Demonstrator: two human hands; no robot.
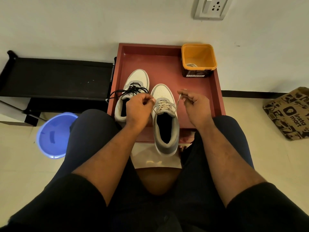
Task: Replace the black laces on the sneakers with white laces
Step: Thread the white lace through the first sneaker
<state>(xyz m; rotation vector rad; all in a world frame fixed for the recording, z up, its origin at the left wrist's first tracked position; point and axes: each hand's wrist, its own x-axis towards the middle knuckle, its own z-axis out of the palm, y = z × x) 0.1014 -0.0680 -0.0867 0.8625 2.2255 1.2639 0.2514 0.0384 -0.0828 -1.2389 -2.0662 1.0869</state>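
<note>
Right hand [197, 107]: fingers [182, 94] curled, pinching one end of the white lace [178, 102], which runs taut from the top eyelets up to the fingertips. Left hand [138, 109]: fingers [148, 97] curled round the other end of that lace, drawn out to the left; the end itself is mostly hidden in the fist.

White lace is threaded criss-cross through the right shoe [164, 118]. Shoe is white and grey, long axis running away from the person, toe toward the wall, heel overhanging the near edge of the tray [167, 52].

Left shoe [133, 91] lies just beside it, parallel, toe also toward the wall, set a little further back. Its black lace [133, 90] is loose, one end trailing left over the tray rim.

Tray: red-brown, rectangular, raised rim, on the floor [242, 148] against the wall. Orange tub [199, 60] in its far right corner, something pale inside, cannot tell what.

Room: pale tile floor, white wall with a socket [211, 8]. Black rack [56, 77] left of the tray, blue basin [55, 134] near the left knee, printed paper bag [289, 114] at right. Person is seated, dark shorts, knees either side of the tray.
</note>
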